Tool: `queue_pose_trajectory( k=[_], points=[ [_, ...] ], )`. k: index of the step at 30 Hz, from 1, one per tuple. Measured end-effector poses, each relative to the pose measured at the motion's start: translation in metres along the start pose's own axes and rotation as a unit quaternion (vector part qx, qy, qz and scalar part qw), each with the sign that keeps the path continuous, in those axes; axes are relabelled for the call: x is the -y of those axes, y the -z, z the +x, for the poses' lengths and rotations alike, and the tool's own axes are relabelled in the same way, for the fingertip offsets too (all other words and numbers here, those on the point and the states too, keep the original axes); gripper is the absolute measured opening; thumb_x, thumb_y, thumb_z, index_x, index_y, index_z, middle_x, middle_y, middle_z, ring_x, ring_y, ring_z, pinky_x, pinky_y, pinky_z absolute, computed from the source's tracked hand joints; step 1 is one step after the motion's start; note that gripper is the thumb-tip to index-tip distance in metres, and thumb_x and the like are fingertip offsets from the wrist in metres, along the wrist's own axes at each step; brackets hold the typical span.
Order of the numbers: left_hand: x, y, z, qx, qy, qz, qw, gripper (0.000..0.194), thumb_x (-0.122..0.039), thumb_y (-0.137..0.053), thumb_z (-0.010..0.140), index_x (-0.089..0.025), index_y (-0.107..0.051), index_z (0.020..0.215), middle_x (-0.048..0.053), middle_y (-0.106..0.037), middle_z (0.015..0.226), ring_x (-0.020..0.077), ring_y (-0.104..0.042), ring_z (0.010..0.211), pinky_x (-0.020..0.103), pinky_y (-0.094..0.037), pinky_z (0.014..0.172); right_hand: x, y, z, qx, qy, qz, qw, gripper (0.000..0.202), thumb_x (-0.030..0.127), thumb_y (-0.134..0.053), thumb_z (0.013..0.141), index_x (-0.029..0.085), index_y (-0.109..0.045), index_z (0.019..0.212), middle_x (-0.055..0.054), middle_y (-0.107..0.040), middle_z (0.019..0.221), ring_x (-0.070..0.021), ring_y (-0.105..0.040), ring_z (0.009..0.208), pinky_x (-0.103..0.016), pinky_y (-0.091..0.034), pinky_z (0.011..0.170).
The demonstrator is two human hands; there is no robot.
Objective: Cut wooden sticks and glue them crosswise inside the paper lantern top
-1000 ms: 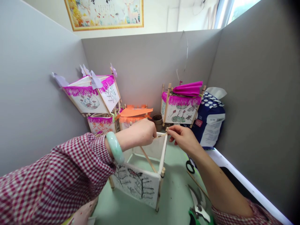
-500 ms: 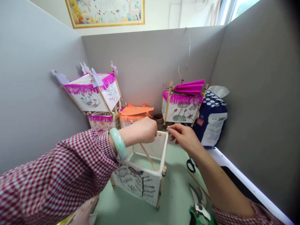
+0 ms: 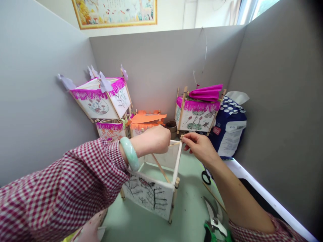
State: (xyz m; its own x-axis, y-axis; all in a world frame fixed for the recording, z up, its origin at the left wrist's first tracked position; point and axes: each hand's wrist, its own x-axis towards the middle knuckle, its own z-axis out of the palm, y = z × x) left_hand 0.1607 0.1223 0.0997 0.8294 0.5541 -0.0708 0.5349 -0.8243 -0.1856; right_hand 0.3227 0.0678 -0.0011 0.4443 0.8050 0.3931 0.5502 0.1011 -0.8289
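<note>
A square lantern [image 3: 148, 193] with a wooden stick frame and white panels stands on the table, its front panel painted with dark branches. My left hand [image 3: 158, 138], a green bangle at its wrist, is closed in a fist over the lantern's open top; what it holds is hidden behind the fingers. A thin wooden stick [image 3: 161, 168] slants inside the lantern, its upper end passing out of sight below that fist. At the far right corner, my right hand [image 3: 198, 144] pinches the tip of a corner post [image 3: 182, 137] between thumb and fingers.
Finished-looking lanterns with pink fringe [image 3: 101, 104] stand back left, and another [image 3: 198, 116] back right. An orange-topped lantern [image 3: 146, 118] sits between. At right are a tissue pack [image 3: 230, 127], scissors [image 3: 206, 177] and green-handled pruning shears [image 3: 214, 222]. Grey partitions [image 3: 161, 67] enclose the table.
The view has shifted slightly. Both hands keep the same places at the lantern, with little visible movement.
</note>
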Motion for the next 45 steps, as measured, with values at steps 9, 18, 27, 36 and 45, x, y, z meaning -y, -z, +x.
queue_pose_trajectory(
  k=[9,18,27,36,45],
  points=[
    [0.003,-0.006,0.007,-0.025,-0.032,0.013,0.999,0.028,-0.015,-0.051,0.070,-0.015,-0.075,0.085,0.011,-0.071,0.078,0.0214,-0.062,0.073,0.026,-0.039,0.057,-0.002,0.000,0.001,0.003,0.004,-0.005,1.000,0.020,0.036,-0.057,0.079,0.019,-0.068,0.082,0.000,-0.067,0.067,-0.0151,-0.064,0.058,-0.025,-0.044,0.054],
    [0.006,-0.008,0.010,-0.017,-0.028,0.006,0.999,0.030,-0.013,-0.052,0.069,-0.015,-0.076,0.087,0.012,-0.071,0.079,0.0226,-0.063,0.074,0.028,-0.040,0.061,-0.004,-0.001,0.000,-0.007,0.013,-0.012,1.000,0.020,0.037,-0.057,0.079,0.019,-0.067,0.079,0.000,-0.065,0.063,-0.0142,-0.061,0.056,-0.025,-0.044,0.055],
    [0.010,-0.002,0.002,-0.012,-0.028,-0.033,0.999,0.030,-0.020,-0.056,0.073,-0.016,-0.074,0.097,0.010,-0.072,0.087,0.0205,-0.062,0.077,0.027,-0.040,0.060,-0.003,0.000,0.000,-0.002,0.007,-0.026,1.000,0.023,0.040,-0.058,0.079,0.019,-0.067,0.081,-0.001,-0.066,0.063,-0.0150,-0.062,0.055,-0.025,-0.042,0.052],
    [0.065,0.031,-0.074,-0.137,0.032,-0.150,0.979,0.037,-0.031,-0.045,0.086,-0.016,-0.070,0.109,0.005,-0.070,0.086,0.0145,-0.059,0.075,0.026,-0.043,0.071,0.000,0.014,0.001,-0.022,-0.013,-0.050,0.998,0.030,0.041,-0.062,0.074,0.019,-0.068,0.094,-0.007,-0.071,0.075,-0.0205,-0.064,0.061,-0.030,-0.044,0.052],
    [0.079,-0.048,-0.144,-0.203,0.211,-0.300,0.908,0.040,-0.043,-0.045,0.087,-0.020,-0.066,0.113,0.005,-0.071,0.089,0.0150,-0.061,0.064,0.028,-0.048,0.062,0.097,-0.011,-0.024,0.165,0.223,-0.157,0.948,0.022,0.033,-0.052,0.089,0.022,-0.070,0.082,-0.001,-0.070,0.081,-0.0156,-0.061,0.073,-0.026,-0.042,0.063]
  ],
)
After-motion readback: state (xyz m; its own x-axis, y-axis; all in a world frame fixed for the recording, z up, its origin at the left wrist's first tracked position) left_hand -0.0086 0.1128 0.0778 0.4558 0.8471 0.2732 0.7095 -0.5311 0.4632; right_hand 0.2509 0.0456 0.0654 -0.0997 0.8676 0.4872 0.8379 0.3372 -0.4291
